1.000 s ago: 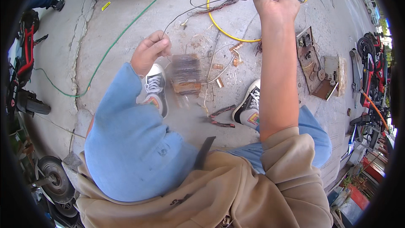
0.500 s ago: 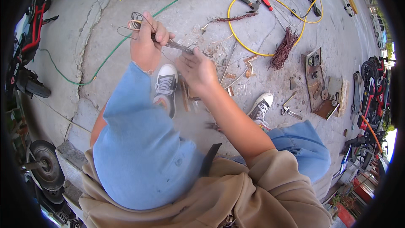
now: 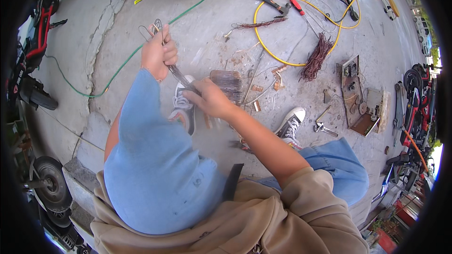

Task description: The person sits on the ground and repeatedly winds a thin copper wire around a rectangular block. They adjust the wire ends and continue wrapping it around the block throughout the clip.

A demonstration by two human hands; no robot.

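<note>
A bundle of thin dark wire [image 3: 177,73] runs between my hands, above the floor. My left hand [image 3: 160,52] is closed round its upper end, where loose wire loops stick out past the fingers. Lower down, my right hand [image 3: 210,98] closes on the other end of the bundle; part of its grip is hidden. Just beyond my right hand lies a brown block wound with wire [image 3: 227,83]. A tool with dark jaws and red on it [image 3: 241,146], perhaps pliers, shows partly under my right forearm.
Farther off lie a hammer [image 3: 269,3], a red-handled screwdriver [image 3: 297,5], a yellow hose [image 3: 257,28] and dark red wire [image 3: 316,59]. A green hose [image 3: 127,60] crosses the left. Right are an adjustable wrench [image 3: 326,129] and an opened metal casing [image 3: 351,84]. Copper scraps [image 3: 278,76] litter the floor.
My right hand has moved down and left and is now closed on the wire bundle, uncovering the wire-wound block. My left hand has shifted slightly down, and the bundle slopes more steeply.
</note>
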